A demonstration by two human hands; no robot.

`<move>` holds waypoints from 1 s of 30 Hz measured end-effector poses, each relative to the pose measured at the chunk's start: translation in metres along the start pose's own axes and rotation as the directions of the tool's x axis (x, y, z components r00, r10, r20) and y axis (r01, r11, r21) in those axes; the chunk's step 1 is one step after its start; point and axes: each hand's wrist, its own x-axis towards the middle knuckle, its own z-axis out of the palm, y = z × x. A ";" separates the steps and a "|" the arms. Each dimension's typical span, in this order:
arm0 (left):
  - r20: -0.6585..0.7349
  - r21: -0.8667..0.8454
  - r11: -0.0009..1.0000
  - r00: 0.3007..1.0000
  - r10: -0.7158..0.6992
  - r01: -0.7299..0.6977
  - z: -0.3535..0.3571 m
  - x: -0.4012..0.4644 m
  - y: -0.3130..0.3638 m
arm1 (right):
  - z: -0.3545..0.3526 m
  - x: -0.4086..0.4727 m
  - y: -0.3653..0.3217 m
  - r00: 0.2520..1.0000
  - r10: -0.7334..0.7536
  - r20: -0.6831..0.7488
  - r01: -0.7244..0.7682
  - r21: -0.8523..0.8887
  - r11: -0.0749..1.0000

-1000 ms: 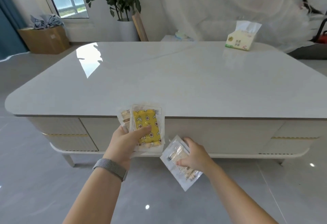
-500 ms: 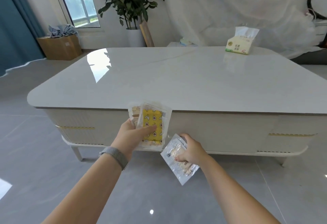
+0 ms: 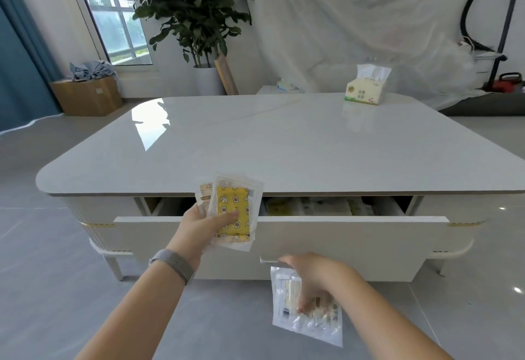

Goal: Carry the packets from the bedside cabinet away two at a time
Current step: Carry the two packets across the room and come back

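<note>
The wide white drawer [image 3: 326,243] in the front of the low cabinet is now standing pulled out, where half a second ago the front was flush and closed. The right hand [image 3: 315,271] is reaching up under the slim metal handle [image 3: 270,259] on the drawer front while also keeping a clear plastic packet with pale contents [image 3: 305,314] pinched beneath it; its fingers are curling down onto that packet, though how the fingertips are meeting the handle I cannot tell.

The left hand [image 3: 199,229] is holding up two packets fanned together in front of the drawer's gap: a clear packet with a yellow patterned insert [image 3: 234,212] in front, its thumb pressing across it, and a beige-printed packet [image 3: 205,194] peeping out behind.

Inside the opened drawer more packets [image 3: 326,206] are lying in a row, partly hidden by the glossy white tabletop [image 3: 284,143] above. Judging from this, the drawer is serving as the drop-off place, and the carried packets are about to be going in. A soft tissue pack [image 3: 366,89] is sitting at the far corner.
</note>
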 end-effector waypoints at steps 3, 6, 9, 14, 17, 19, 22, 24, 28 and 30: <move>0.004 0.009 1.000 1.000 0.001 -0.001 0.000 -0.002 -0.002 | -0.024 -0.024 -0.001 0.998 -0.065 0.009 0.065 0.009 0.998; 0.007 -0.019 1.000 1.000 0.005 -0.005 -0.001 -0.001 -0.001 | -0.045 -0.043 0.005 0.954 -0.240 -0.178 0.290 0.363 0.885; -0.007 -0.087 0.996 1.000 -0.003 0.003 -0.003 0.002 0.001 | -0.059 -0.044 0.015 0.831 -0.176 -0.527 0.522 0.631 0.574; -0.024 -0.136 0.991 1.000 -0.008 0.004 -0.006 0.003 0.002 | -0.064 -0.029 0.035 0.817 -0.035 -0.575 0.404 0.528 0.747; -0.019 -0.125 0.992 1.000 -0.007 0.005 -0.011 0.000 0.001 | -0.070 -0.031 0.031 0.862 -0.077 -0.502 0.360 0.498 0.789; -0.022 -0.115 0.993 1.000 0.000 -0.003 -0.014 -0.001 -0.001 | -0.075 -0.036 0.027 0.898 -0.096 -0.429 0.327 0.506 0.798; -0.031 -0.092 0.995 0.999 0.027 -0.030 -0.017 -0.002 0.000 | -0.078 -0.041 0.031 0.943 -0.140 -0.301 0.291 0.548 0.784; -0.027 -0.078 0.996 0.999 0.041 -0.043 -0.018 -0.004 0.001 | -0.077 -0.044 0.038 0.962 -0.189 -0.199 0.273 0.622 0.734; -0.014 -0.034 0.999 1.000 0.020 -0.020 -0.020 -0.005 0.001 | -0.066 -0.039 0.055 0.965 -0.249 -0.079 0.218 0.767 0.604; 0.001 -0.001 1.000 1.000 -0.013 0.013 -0.021 -0.005 -0.001 | -0.060 -0.034 0.065 0.965 -0.256 -0.065 0.190 0.845 0.500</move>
